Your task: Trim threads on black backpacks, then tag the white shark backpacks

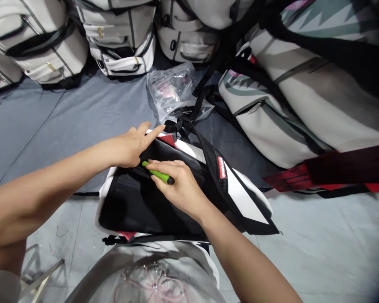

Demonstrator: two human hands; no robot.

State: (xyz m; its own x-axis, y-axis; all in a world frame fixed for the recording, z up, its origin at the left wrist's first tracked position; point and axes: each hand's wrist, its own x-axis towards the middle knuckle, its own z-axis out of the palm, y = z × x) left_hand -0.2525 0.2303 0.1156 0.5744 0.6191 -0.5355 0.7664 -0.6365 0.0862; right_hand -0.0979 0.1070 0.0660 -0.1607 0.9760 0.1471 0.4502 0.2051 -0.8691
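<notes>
A black bag [135,210] with white and red trim lies before me, half on the table's front edge. My right hand [180,183] is closed round a green tool [160,174] with a dark end, shaped like a pen or small cutter; its far tip is at the black fabric. My left hand [131,145] rests at the bag's upper left edge, fingers stretched out and apart, thumb side hidden. A black strap [208,151] with a red label [221,167] runs along the bag's right side.
White backpacks [120,38] stand in a row along the back. A clear plastic bag [170,88] lies beyond my hands. Larger grey-white backpacks [290,97] and a dark red strip [344,168] are at the right. Grey cloth [82,122] covers the table.
</notes>
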